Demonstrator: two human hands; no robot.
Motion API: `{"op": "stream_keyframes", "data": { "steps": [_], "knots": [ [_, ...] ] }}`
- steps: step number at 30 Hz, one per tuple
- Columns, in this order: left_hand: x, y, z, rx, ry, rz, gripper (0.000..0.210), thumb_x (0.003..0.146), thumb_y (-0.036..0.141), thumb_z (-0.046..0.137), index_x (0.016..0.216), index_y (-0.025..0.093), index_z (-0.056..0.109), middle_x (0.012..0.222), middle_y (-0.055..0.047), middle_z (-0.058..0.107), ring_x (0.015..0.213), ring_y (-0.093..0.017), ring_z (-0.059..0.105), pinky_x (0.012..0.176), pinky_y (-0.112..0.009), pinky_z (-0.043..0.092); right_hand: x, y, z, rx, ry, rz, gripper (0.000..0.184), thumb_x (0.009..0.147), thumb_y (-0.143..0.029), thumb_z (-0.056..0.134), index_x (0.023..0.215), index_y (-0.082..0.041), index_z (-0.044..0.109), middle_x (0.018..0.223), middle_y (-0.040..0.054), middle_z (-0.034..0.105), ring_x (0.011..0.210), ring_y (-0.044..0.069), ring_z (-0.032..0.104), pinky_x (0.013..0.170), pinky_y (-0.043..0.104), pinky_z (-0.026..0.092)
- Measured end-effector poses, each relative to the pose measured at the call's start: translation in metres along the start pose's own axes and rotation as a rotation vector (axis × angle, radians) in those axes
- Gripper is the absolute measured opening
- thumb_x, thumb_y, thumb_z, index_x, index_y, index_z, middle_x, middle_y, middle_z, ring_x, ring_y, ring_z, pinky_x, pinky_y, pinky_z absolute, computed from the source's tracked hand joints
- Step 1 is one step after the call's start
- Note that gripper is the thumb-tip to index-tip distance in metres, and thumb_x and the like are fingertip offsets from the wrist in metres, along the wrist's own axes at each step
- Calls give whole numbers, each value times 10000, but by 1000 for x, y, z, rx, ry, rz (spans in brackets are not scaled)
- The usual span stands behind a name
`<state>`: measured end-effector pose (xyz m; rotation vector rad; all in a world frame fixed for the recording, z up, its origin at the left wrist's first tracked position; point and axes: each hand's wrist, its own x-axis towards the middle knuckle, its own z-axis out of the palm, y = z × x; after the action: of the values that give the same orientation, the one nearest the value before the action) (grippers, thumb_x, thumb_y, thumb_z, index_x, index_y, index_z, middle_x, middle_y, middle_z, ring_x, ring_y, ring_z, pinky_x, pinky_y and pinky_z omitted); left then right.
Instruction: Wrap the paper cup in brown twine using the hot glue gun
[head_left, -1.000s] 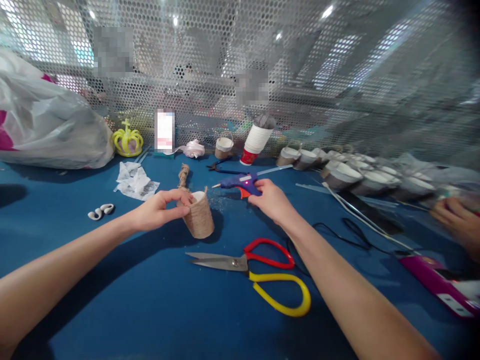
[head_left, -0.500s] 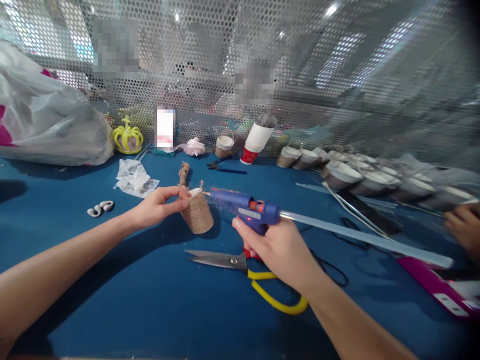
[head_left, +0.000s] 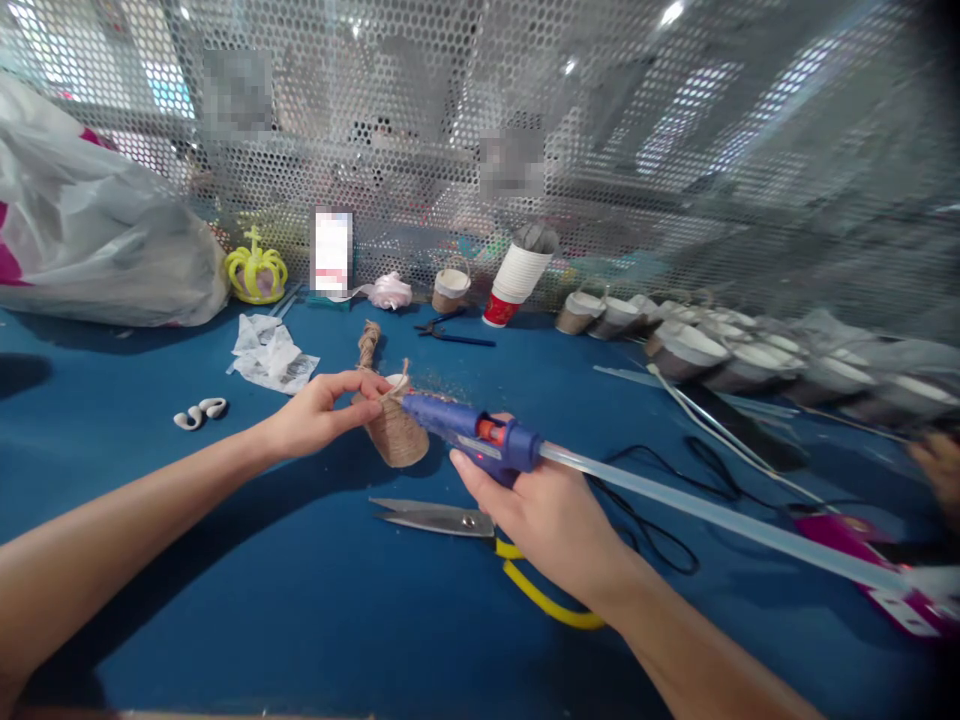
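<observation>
My left hand (head_left: 330,408) pinches the rim of a paper cup wrapped in brown twine (head_left: 397,432), which tilts a little above the blue table. In my right hand (head_left: 551,510) is a blue glue gun (head_left: 457,420), its nozzle at the cup's rim and partly hidden there. A long clear glue stick (head_left: 712,510) sticks out of the gun's back end. Just behind the cup lies a twisted bundle of twine (head_left: 368,345). Scissors with yellow handles (head_left: 442,517) rest open on the table, partly under my right hand.
Several twine-wrapped cups (head_left: 686,350) line the back right, near a stack of paper cups (head_left: 517,275). Pliers (head_left: 454,335), crumpled white paper (head_left: 271,355) and a yellow crown (head_left: 256,270) lie farther back. A magenta power strip (head_left: 862,540) and another person's hand (head_left: 937,460) are at right.
My right hand has moved the glue gun left and slightly down, bringing its nozzle against or inside the cup's rim. My left hand keeps its hold. The other person's hand has shifted right.
</observation>
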<state>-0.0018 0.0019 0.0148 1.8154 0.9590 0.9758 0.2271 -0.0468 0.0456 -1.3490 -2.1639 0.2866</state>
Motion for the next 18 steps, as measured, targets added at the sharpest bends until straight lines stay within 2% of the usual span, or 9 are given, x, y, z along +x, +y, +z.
{"op": "stream_keyframes", "data": {
  "steps": [3, 8, 13, 18],
  "knots": [
    [0, -1, 0, 4, -1, 1, 211, 799, 338, 530, 844, 137, 573, 1126, -123, 611, 1076, -222, 531, 967, -378, 360, 0, -1, -1, -14, 6, 39, 133, 782, -354, 499, 776, -228, 539, 641, 22, 626, 572, 202, 589, 563, 318, 475],
    [0, -2, 0, 9, 3, 29, 208, 807, 342, 529, 807, 137, 565, 1101, -117, 621, 1069, -218, 539, 952, -373, 379, 1, -6, 0, 71, -10, -7, 103, 789, -318, 494, 734, -231, 507, 681, 35, 630, 614, 194, 604, 585, 300, 491],
    [0, -2, 0, 29, -2, 32, 181, 809, 312, 522, 789, 134, 549, 1102, -120, 607, 1075, -213, 531, 955, -372, 369, 1, -4, 1, 37, 19, -4, 114, 795, -315, 486, 783, -211, 531, 696, 53, 632, 610, 200, 602, 605, 314, 491],
    [-1, -2, 0, 36, -5, 38, 170, 814, 291, 503, 776, 129, 535, 1094, -137, 597, 1061, -216, 533, 950, -378, 366, 1, -6, 1, 58, -18, -12, 126, 794, -307, 471, 766, -211, 547, 670, 52, 621, 609, 204, 603, 592, 318, 488]
  ]
}}
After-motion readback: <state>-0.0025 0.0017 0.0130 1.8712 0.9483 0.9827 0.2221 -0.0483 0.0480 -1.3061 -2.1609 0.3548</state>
